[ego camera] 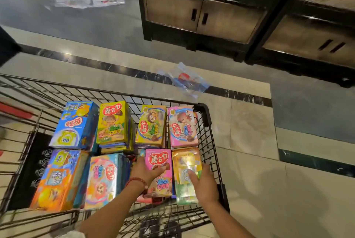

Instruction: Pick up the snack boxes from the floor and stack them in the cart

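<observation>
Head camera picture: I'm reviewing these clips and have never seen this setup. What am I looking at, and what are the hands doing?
No machine here: a person wears a camera on the head, looking down at their own arms. Below is a wire shopping cart filled with stacks of colourful snack boxes. The left hand grips a pink snack box; the right hand rests with straight fingers on a yellow-green snack box beside it. A plastic wrapper lies on the tiled floor beyond, near dark cabinets.
</observation>
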Demonstrator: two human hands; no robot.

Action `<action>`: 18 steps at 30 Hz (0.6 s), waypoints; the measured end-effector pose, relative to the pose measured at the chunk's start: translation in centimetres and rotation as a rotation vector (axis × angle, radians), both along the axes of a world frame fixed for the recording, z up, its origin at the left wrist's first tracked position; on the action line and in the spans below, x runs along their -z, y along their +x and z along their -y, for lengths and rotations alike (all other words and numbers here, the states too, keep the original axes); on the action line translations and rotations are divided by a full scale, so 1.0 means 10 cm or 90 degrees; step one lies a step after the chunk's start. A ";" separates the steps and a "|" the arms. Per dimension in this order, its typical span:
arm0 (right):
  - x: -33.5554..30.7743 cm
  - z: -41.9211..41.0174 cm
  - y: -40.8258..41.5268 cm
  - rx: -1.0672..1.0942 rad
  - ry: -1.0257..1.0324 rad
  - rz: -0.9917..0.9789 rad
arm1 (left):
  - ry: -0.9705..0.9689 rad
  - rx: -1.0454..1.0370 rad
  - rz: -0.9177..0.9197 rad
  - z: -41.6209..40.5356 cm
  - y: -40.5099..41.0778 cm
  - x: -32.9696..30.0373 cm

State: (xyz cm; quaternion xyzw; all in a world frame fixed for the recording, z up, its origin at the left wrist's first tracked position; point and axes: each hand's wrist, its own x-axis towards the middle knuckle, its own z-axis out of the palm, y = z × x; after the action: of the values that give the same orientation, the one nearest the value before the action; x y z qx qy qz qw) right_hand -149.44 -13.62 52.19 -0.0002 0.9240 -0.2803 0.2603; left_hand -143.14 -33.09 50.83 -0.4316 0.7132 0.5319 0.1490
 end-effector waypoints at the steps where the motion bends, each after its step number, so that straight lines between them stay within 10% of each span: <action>1: 0.00 0.01 0.00 -0.018 0.038 -0.008 | -0.035 0.017 0.022 -0.01 -0.01 0.05; 8: -0.16 0.07 -0.07 -0.116 0.214 -0.008 | -0.319 0.158 0.127 -0.06 -0.05 -0.22; 18: -0.60 0.09 0.13 -0.117 0.262 -0.085 | -0.335 0.306 0.102 0.07 -0.17 -0.67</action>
State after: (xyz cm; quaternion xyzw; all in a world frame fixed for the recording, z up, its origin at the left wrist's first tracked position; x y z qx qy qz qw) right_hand -148.09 -14.51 58.23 -0.0496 0.9729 -0.0607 0.2176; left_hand -144.85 -33.81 57.51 -0.3153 0.8928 0.2446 0.2090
